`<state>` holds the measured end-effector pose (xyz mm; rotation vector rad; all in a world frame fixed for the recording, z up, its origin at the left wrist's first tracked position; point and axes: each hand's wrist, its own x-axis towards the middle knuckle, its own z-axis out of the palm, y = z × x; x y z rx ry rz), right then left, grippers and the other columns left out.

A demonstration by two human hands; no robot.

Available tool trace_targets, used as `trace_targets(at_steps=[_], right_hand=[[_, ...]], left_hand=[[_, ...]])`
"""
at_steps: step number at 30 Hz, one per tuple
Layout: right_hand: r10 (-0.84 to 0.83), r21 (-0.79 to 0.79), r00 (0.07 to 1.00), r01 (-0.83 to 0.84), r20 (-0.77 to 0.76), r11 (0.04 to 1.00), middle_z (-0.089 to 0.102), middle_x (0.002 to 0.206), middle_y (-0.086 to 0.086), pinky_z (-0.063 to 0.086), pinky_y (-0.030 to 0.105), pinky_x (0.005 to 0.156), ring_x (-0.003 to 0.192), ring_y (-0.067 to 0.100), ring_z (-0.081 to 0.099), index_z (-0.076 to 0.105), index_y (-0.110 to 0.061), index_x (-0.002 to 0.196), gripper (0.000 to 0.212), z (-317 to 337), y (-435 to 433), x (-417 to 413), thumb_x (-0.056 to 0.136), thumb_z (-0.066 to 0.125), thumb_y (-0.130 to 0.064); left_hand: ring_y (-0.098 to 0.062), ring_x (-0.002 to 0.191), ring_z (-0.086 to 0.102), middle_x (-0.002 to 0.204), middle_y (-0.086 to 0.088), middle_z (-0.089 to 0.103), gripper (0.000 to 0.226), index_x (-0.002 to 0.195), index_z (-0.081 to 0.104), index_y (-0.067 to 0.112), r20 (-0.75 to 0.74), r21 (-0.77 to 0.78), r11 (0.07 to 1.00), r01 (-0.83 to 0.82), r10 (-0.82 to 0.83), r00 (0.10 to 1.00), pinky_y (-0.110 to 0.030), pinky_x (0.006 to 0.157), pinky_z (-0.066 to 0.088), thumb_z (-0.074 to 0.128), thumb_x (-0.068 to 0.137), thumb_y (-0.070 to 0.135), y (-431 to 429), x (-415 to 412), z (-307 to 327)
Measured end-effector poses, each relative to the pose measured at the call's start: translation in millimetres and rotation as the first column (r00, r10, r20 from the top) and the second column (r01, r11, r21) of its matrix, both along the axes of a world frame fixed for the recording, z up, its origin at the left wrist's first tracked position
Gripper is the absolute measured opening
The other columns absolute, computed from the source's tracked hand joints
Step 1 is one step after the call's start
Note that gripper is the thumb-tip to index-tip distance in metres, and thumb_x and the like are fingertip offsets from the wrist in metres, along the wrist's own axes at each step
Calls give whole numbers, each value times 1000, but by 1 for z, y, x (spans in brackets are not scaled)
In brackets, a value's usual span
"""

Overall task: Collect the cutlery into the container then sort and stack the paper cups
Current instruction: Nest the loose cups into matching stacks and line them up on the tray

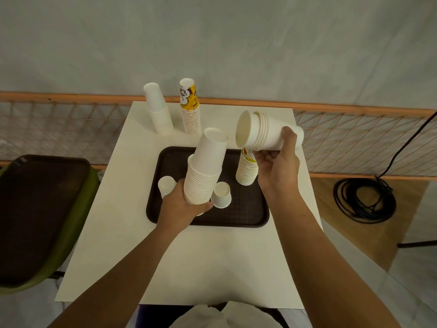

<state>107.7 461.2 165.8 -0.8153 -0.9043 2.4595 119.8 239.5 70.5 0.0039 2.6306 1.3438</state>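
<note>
**Two cup stacks in hand over the tray**

The left grip (186, 207) wraps the base of a tall stack of inverted white paper cups (205, 171) over the dark brown plastic tray (238, 216). The right grip (276, 166) clasps a short sideways stack of white paper cups (257, 133), mouth facing left. The tray lies on a white square counter (212, 261); a plain white cup stack (158, 110) and a yellow printed cup stack (190, 107) stand at its far edge. Behind are an orange-railed lattice (354, 129) and a grey wall (236, 43); a coiled black cable (364, 200) lies on the floor.
</note>
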Motion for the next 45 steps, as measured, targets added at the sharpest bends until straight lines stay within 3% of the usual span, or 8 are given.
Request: trace_targets(at_steps=[3, 9, 14, 16, 21, 26, 40, 45], right_hand=[[-19, 7, 1000, 19, 10, 1000, 74, 108, 6, 61, 37, 81, 102, 22, 74, 63, -22, 108, 22, -13, 2, 5, 91, 72, -33], [-89, 393, 972, -3, 216, 920, 77, 97, -16, 62, 33, 81, 96, 6, 74, 70, -30, 102, 28, -70, 1, 27, 78, 78, -43], [-68, 698, 921, -241, 383, 674, 69, 100, -21, 56, 14, 67, 93, 2, 69, 59, -42, 112, 48, -113, -14, 27, 69, 78, -54], [-8, 747, 902, -352, 431, 564, 63, 106, -26, 50, 12, 71, 98, 3, 66, 51, -46, 119, 60, -128, -22, 22, 67, 78, -57], [54, 751, 802, -579, 595, 318, 58, 133, -8, 53, 41, 99, 122, 17, 57, 45, -31, 139, 79, -169, -37, 11, 74, 84, -49], [49, 742, 752, -658, 658, 127, 53, 140, 2, 49, 43, 104, 129, 24, 53, 44, -23, 144, 79, -196, -46, 4, 79, 84, -45], [134, 700, 717, -697, 684, 158, 44, 155, -2, 43, 50, 110, 141, 26, 44, 32, -29, 153, 86, -195, -38, 14, 83, 80, -42], [70, 859, 880, -474, 470, 195, 50, 134, -10, 57, 39, 96, 120, 17, 56, 43, -33, 138, 63, -152, -31, 31, 83, 76, -31]], left_hand=[[-12, 106, 55, 115, 11, 58, 88, 136, 48, 23, 10, 6, 1000, -27, 27, 1000, -32, 91, 52, 94, 63, 43, -2, 0, -4], [-12, 106, 54, 116, 13, 57, 92, 138, 46, 26, 48, 29, 997, -78, 77, 996, -23, 83, 49, 94, 61, 46, -16, 0, -9], [-16, 110, 55, 123, 9, 59, 95, 140, 46, 24, 67, 12, 994, -109, 108, 992, -33, 93, 53, 94, 60, 45, -26, 3, -13], [-16, 112, 54, 126, 8, 58, 97, 141, 45, 23, 72, 4, 993, -120, 119, 990, -37, 97, 53, 94, 61, 44, -27, 4, -14], [-18, 114, 55, 126, 7, 58, 98, 142, 45, 22, 82, -7, 992, -125, 125, 989, -38, 98, 53, 94, 60, 46, -26, 3, -21], [-18, 116, 57, 128, 6, 60, 97, 142, 46, 22, 77, -12, 992, -123, 123, 989, -41, 99, 55, 94, 60, 46, -23, 5, -28], [-22, 119, 58, 130, 3, 60, 99, 143, 46, 22, 123, 15, 993, -120, 117, 985, -47, 101, 54, 94, 61, 45, -21, 5, -24], [-19, 117, 58, 127, 7, 60, 99, 143, 45, 27, 144, 22, 993, -116, 112, 983, -42, 98, 55, 94, 59, 48, -18, 6, -21]])
